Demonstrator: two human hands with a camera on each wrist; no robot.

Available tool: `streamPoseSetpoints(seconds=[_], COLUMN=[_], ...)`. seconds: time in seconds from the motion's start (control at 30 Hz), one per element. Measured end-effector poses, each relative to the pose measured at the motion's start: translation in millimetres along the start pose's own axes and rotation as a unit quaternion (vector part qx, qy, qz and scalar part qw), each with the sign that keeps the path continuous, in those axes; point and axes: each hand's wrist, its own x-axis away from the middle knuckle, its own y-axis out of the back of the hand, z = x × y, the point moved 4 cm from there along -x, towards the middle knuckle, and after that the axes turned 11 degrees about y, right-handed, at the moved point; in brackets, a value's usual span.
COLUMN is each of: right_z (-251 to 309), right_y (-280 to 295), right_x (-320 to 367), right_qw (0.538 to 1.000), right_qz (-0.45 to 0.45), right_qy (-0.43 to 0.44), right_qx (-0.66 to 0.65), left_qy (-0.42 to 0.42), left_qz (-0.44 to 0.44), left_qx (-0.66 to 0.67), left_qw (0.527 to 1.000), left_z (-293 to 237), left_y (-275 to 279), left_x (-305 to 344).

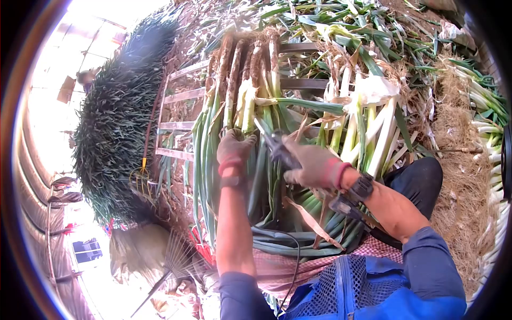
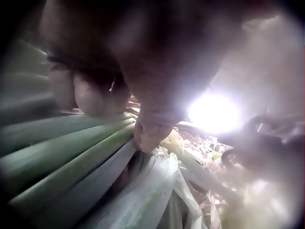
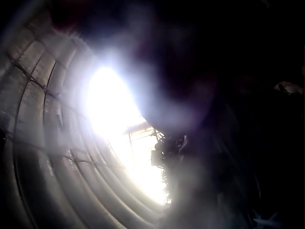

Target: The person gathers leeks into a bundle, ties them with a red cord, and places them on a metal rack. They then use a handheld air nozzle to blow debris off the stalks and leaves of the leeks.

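A row of long green onions (image 1: pixel 216 112) lies over a slatted rack, soil-covered roots pointing away and green leaves toward the person. My gloved left hand (image 1: pixel 236 148) grips stalks just below their pale, bared part (image 1: pixel 249 109). In the left wrist view its thumb and fingers (image 2: pixel 147 129) press down on the leaves (image 2: pixel 71 157). My gloved right hand (image 1: pixel 314 162) grips a black gun-shaped tool (image 1: pixel 280 148), whose narrow pale tip stands close beside those stalks. The right wrist view is mostly dark and does not show the tool.
Whiter stripped onions (image 1: pixel 381 133) lie to the right across the rack slats (image 1: pixel 181 97). A tall heap of green onions (image 1: pixel 125 117) stands at left. Trimmed roots (image 1: pixel 458 197) cover the right floor. A thin black cord (image 1: pixel 298 256) hangs over the lap, and a rake (image 1: pixel 176 258) lies lower left.
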Motion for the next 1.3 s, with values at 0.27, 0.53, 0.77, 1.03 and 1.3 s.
streamPoseSetpoints(seconds=[0.27, 0.53, 0.77, 1.03, 1.3], right_z=[-37.8, -62.8, -59.9, -33.5, -40.5], right_y=[54.1, 88.1, 72.5, 28.8, 27.7], right_x=[-93.5, -160.6, -74.6, 102.8, 161.7], right_qw=[0.994, 0.988, 0.993, 0.992, 0.995], right_qz=[-0.075, -0.108, -0.116, -0.096, -0.099], right_qy=[-0.076, -0.066, -0.007, 0.075, 0.020], right_qx=[0.009, 0.083, 0.008, 0.002, -0.013], left_qy=[-0.062, 0.022, -0.021, -0.042, -0.062], left_qz=[-0.064, 0.026, 0.128, 0.175, 0.127], left_qx=[-0.080, -0.063, 0.054, 0.118, -0.028], left_qw=[0.993, 0.997, 0.990, 0.977, 0.990], left_z=[-19.9, -27.9, -40.8, -86.2, -113.0], left_y=[2.0, 0.5, 1.5, 26.9, -15.2], left_x=[17.6, 10.7, 20.6, 72.9, 101.3])
